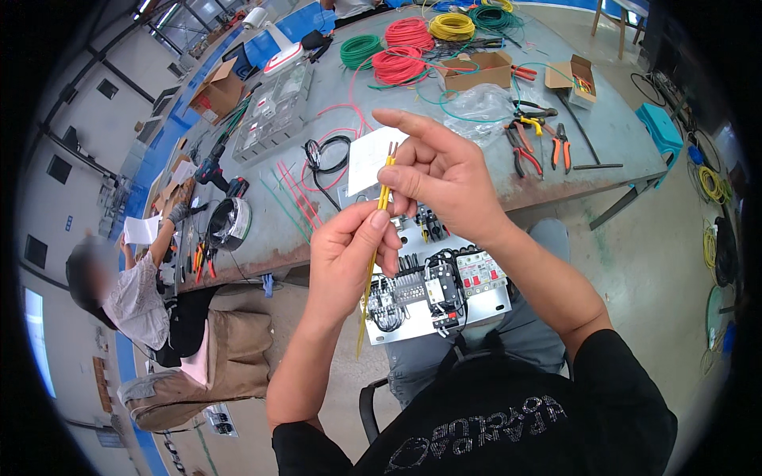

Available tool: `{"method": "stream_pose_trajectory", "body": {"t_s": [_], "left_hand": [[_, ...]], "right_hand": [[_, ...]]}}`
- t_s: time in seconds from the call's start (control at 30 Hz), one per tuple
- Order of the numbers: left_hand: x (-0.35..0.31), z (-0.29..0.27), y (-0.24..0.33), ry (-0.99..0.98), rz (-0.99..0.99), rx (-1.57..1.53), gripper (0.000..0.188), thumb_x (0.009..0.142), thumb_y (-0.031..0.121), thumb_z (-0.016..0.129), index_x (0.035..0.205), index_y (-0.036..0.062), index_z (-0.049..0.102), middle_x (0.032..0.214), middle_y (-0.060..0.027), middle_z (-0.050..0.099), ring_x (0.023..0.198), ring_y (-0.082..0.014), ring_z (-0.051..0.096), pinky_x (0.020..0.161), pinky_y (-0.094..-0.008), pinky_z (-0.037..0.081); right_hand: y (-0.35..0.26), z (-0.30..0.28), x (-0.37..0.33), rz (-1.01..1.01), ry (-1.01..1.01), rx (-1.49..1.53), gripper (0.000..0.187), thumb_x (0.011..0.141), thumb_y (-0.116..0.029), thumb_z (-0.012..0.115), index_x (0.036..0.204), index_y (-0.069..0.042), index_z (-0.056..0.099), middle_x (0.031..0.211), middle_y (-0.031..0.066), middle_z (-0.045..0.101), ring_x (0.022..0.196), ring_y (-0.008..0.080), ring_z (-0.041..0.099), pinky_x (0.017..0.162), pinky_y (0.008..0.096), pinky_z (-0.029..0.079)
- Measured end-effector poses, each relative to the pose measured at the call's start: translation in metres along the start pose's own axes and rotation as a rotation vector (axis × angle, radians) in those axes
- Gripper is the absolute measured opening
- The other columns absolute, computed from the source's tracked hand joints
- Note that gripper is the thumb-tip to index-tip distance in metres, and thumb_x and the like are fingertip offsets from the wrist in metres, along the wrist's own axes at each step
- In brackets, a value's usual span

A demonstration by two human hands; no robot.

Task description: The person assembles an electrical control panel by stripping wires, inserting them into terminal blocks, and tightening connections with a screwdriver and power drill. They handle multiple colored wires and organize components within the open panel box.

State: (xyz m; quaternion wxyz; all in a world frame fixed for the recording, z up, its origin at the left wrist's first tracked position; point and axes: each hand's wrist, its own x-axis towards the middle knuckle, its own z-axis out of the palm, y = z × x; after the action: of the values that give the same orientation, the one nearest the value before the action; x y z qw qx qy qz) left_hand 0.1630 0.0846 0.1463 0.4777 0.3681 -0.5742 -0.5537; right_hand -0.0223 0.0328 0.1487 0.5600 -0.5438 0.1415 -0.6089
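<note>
Fingers of both the left hand (349, 254) and right hand (444, 178) pinch thin yellow wires (379, 218) above a wiring panel (440, 289).

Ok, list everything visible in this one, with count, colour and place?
yellow wires: a few, yellow, pinched in both hands
control panel: one, grey plate with breakers, on the person's lap
wire coils: about six, red, green and yellow, far end of the table
cardboard boxes: two open, brown, near the coils
pliers: several, red and orange handles, table's right side
paper sheet: one, white, behind the hands
cordless drill: one, dark, table's left
seated person: one, at left
left hand: holds the wires lower down
right hand: grips them near the top
</note>
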Motion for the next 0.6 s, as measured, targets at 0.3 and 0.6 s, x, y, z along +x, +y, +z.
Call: {"method": "stream_pose_trajectory", "body": {"t_s": [0.3,0.6], "left_hand": [[-0.004,0.006,-0.001,0.012,-0.020,-0.037,0.026,0.110,0.016,0.056,0.121,-0.0043,0.068,0.082,-0.0053,0.067,0.060,-0.0098,0.061,0.054,-0.0236,0.049],[-0.003,0.008,-0.001,0.034,-0.014,-0.027,0.025,0.110,0.017,0.056,0.117,-0.0035,0.068,0.080,-0.0048,0.066,0.058,-0.0094,0.057,0.051,-0.0228,0.046]], "right_hand": [[0.010,-0.003,-0.006,-0.062,0.021,-0.118,0.039,0.095,0.002,0.071,0.134,0.002,0.067,0.090,0.0019,0.065,0.074,0.0068,0.067,0.065,0.0213,0.056],[0.016,-0.012,-0.001,-0.175,-0.044,-0.303,0.038,0.095,0.003,0.072,0.132,0.002,0.067,0.096,0.0046,0.066,0.077,0.0091,0.066,0.064,0.0231,0.056]]}}
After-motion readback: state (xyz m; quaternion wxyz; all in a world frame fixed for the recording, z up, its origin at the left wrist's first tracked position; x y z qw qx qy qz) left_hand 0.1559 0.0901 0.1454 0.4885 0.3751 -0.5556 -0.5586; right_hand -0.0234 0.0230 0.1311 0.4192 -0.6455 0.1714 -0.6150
